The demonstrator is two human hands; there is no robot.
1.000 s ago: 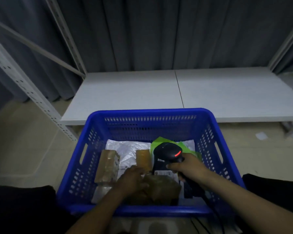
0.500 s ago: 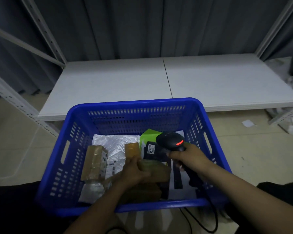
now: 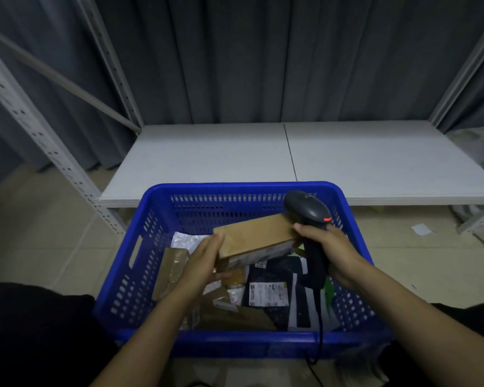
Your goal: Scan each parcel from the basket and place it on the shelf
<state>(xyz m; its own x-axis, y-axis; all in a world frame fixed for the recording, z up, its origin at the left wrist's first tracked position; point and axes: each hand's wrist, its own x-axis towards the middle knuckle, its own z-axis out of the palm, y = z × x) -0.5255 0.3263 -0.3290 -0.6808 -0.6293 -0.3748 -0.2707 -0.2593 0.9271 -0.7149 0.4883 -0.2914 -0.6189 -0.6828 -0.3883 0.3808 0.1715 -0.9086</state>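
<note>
My left hand grips the near left end of a brown cardboard parcel, lifted above the blue basket and tilted. My right hand holds a black barcode scanner by its handle; the scanner head sits at the parcel's far right end, and a fingertip touches that end. Its cable hangs over the basket's front wall. Inside the basket lie a dark mailer with a white label, a silver bag and several brown parcels. The white shelf board lies just beyond the basket.
Grey metal shelf uprights stand at the left and right, with a dark curtain behind. Plastic bags and a paper scrap lie on the tiled floor at the right. My dark-clothed knees flank the basket.
My left hand has lifted the brown parcel out of the basket and turned it up. The scanner in my right hand has risen to the parcel's right end.
</note>
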